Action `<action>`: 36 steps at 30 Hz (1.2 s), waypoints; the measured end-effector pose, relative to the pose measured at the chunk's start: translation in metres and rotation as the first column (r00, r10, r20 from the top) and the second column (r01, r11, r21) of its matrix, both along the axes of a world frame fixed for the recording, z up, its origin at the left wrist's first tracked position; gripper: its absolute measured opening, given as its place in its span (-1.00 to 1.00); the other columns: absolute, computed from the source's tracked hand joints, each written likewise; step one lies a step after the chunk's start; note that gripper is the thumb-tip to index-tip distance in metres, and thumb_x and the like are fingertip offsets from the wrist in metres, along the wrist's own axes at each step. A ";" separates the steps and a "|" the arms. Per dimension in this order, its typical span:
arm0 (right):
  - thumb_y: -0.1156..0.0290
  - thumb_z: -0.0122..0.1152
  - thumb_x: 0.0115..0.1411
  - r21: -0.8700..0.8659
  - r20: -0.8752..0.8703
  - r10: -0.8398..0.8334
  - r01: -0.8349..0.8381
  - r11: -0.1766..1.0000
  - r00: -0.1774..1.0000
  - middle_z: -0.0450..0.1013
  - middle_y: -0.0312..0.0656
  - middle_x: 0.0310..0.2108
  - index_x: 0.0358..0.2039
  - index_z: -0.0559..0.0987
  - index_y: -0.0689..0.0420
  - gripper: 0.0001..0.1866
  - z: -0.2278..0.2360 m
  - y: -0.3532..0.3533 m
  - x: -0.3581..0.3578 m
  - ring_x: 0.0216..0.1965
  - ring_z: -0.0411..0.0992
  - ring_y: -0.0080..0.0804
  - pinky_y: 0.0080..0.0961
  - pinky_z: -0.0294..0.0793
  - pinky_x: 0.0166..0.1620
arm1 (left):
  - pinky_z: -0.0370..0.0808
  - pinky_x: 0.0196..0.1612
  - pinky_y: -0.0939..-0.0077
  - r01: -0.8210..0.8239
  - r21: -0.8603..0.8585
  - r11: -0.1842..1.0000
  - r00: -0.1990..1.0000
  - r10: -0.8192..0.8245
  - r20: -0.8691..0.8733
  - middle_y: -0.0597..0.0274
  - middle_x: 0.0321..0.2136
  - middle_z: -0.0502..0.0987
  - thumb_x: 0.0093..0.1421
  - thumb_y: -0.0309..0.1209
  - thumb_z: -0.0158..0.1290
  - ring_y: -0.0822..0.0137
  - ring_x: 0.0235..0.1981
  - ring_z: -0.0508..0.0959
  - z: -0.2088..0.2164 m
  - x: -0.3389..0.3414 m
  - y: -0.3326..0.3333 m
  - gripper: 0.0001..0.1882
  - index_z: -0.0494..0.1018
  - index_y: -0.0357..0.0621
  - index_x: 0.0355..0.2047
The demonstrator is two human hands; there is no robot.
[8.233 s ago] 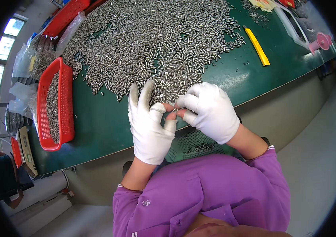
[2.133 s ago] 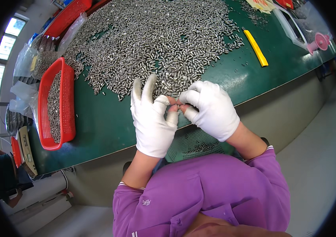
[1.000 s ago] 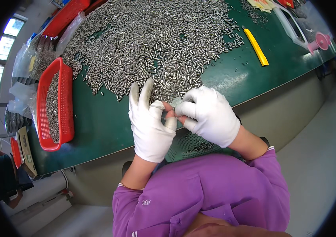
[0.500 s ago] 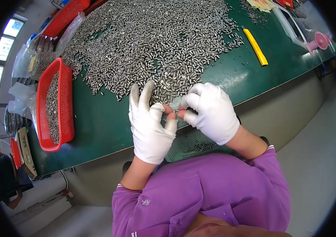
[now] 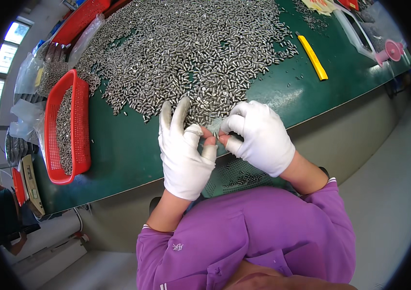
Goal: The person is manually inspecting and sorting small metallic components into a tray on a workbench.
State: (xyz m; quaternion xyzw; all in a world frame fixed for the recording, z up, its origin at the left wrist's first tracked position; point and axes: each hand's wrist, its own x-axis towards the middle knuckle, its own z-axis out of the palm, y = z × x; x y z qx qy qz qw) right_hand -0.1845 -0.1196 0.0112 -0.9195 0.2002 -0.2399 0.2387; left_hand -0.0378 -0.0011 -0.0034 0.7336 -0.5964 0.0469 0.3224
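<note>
Both of my hands wear white gloves with bare fingertips. My left hand (image 5: 183,150) and my right hand (image 5: 258,137) meet at the near edge of a green table (image 5: 133,159). Their fingertips pinch a small metal screw (image 5: 215,136) between them. My left index and middle fingers are stretched out over the edge of a large heap of small silver screws (image 5: 191,53) that covers the table's middle. A green perforated basket (image 5: 237,176) with a few screws in it sits below the hands, at my lap.
A red plastic basket (image 5: 67,128) with screws stands at the left. A yellow flat bar (image 5: 313,57) lies at the right. A pink spool (image 5: 390,50) and a clear tray are at the far right. Plastic bags (image 5: 26,101) lie at the far left.
The hands stay at the same spot. Fingers shift slightly as they work small screws between the fingertips; the right hand has edged a little right and up.
</note>
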 end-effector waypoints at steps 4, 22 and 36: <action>0.24 0.38 0.04 -0.013 -0.001 -0.037 0.037 0.999 0.999 0.47 -0.24 -0.40 -0.44 0.65 -0.01 -0.86 0.001 0.003 0.002 -0.27 0.50 -0.19 -0.21 0.51 -0.20 | 0.30 0.24 -0.25 -0.011 -0.002 1.000 1.000 0.011 -0.011 -0.16 0.25 0.35 -0.03 -0.50 0.28 -0.43 0.28 0.24 0.000 0.000 -0.002 -0.75 0.45 -0.10 -0.35; 0.29 0.37 0.03 -0.007 0.065 -0.008 0.009 1.000 0.998 0.47 -0.22 -0.42 -0.44 0.63 -0.01 -0.89 -0.004 0.009 0.010 -0.28 0.49 -0.18 -0.22 0.49 -0.20 | 0.27 0.26 -0.25 -0.023 0.024 0.999 0.999 0.024 -0.038 -0.14 0.27 0.33 -0.04 -0.50 0.28 -0.44 0.30 0.22 0.000 0.000 0.006 -0.73 0.45 -0.09 -0.32; 0.41 0.31 0.01 0.005 0.029 0.083 -0.084 0.996 0.996 0.47 -0.19 -0.38 -0.40 0.62 0.04 -0.90 -0.001 0.001 0.000 -0.26 0.49 -0.11 -0.19 0.51 -0.17 | 0.23 0.28 -0.29 0.055 0.049 0.997 0.998 -0.053 -0.023 -0.10 0.27 0.34 -0.08 -0.51 0.28 -0.48 0.30 0.19 0.010 0.001 0.006 -0.82 0.52 -0.13 -0.44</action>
